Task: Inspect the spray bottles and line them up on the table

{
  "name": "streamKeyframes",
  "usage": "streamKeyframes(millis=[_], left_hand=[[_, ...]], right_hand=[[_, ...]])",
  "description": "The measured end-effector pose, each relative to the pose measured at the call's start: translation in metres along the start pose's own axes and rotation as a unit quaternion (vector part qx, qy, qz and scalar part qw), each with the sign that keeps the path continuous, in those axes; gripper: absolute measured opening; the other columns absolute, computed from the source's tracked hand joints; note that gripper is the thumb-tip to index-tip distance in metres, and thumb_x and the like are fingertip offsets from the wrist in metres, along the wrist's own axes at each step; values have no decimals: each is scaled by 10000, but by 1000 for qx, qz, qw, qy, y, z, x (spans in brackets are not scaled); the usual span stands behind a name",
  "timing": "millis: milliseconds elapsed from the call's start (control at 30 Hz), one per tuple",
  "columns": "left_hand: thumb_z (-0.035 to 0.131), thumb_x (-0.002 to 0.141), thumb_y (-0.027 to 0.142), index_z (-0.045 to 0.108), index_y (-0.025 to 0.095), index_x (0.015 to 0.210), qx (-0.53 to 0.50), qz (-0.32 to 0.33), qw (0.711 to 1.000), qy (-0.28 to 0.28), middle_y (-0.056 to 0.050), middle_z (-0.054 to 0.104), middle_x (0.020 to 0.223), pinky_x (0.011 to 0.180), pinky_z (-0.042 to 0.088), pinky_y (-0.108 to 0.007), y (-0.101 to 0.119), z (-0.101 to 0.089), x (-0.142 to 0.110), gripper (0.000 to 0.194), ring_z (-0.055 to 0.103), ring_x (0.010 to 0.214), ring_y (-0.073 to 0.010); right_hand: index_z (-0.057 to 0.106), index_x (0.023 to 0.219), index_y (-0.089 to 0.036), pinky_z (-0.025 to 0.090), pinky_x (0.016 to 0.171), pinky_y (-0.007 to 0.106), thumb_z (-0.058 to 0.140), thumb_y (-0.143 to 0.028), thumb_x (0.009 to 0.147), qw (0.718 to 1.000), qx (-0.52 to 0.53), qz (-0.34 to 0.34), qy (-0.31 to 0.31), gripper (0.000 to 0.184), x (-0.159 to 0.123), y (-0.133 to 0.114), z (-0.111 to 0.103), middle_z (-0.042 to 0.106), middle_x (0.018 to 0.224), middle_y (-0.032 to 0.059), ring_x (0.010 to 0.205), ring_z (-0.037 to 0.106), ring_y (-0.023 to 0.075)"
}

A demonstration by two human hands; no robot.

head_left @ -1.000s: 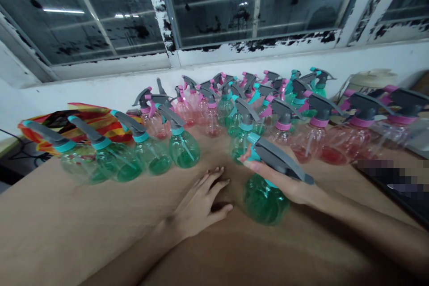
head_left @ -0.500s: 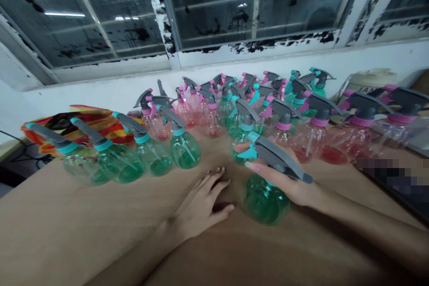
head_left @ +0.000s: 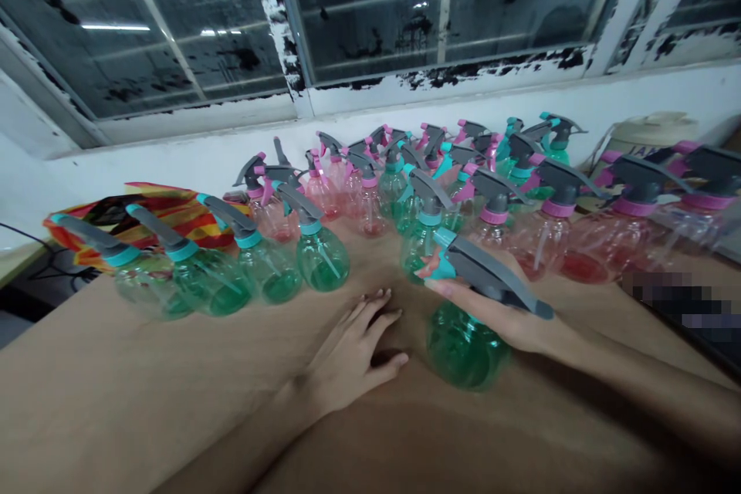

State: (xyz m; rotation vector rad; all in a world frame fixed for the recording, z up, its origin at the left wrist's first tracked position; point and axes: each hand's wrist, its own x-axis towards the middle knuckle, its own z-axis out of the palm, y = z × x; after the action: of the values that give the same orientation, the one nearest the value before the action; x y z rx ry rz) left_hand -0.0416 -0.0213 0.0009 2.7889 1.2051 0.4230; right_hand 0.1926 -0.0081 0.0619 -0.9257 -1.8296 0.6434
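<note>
My right hand [head_left: 503, 316] is closed around the neck of a green spray bottle [head_left: 463, 351], its fingers at the teal trigger. This bottle has a grey head with a teal nozzle and some green liquid inside; its lower part is slightly blurred. Palm down on the wooden table [head_left: 174, 394], my left hand [head_left: 350, 351] lies with its fingers spread, holding nothing, to the left of that bottle. Just beyond it stands another green spray bottle [head_left: 323, 258], at the right end of a row of similar green ones. A further green spray bottle [head_left: 417, 243] stands behind the held one.
Several pink spray bottles [head_left: 584, 262] line the right side, with more pink and green ones crowded behind, near the wall. A red and yellow striped bag [head_left: 174, 204] lies at the left back. A cream container [head_left: 654, 131] stands at the far right, below the window [head_left: 370, 15].
The held spray bottle and my right hand have shifted very slightly to the right in view, along with the whole scene. My left hand stays flat on the table.
</note>
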Motion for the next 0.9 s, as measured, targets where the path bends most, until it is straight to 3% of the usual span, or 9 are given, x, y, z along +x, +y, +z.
streamKeyframes(millis=[267,600,767,900], left_hand=[[584,871,409,439,178,1297,5,1,1000,1,-116,338,1448,1071,284,-455,0,0,0,506,311,1323,-274],[585,869,402,436,186,1299,0,-1,1000,-1,-109,335,1454,1075,279,-459,0,0,0,503,300,1332,-274],[591,866,398,449,184,1287,4,-3,1000,-4,-108,348,1447,1069,293,-455,2,-2,1,493,317,1323,-274],[581,870,413,445,183,1292,6,-3,1000,-7,-109,357,1442,1068,295,-459,2,-4,2,499,319,1323,-274]], right_hand=[[617,857,-247,477,684,331,594,-384,824,1000,-12,-8,-2,144,-1,-1,0,659,835,11,805,627,197],[584,1145,-306,448,911,380,608,-356,818,998,53,-6,-21,332,-2,1,-1,645,1101,23,1029,591,215],[585,1117,-296,472,673,304,612,-360,819,1000,30,-1,-5,307,-4,3,0,579,732,-28,657,546,146],[573,1152,-298,445,636,282,608,-361,820,1000,27,-10,-6,339,-4,3,0,565,737,-36,613,497,124]])
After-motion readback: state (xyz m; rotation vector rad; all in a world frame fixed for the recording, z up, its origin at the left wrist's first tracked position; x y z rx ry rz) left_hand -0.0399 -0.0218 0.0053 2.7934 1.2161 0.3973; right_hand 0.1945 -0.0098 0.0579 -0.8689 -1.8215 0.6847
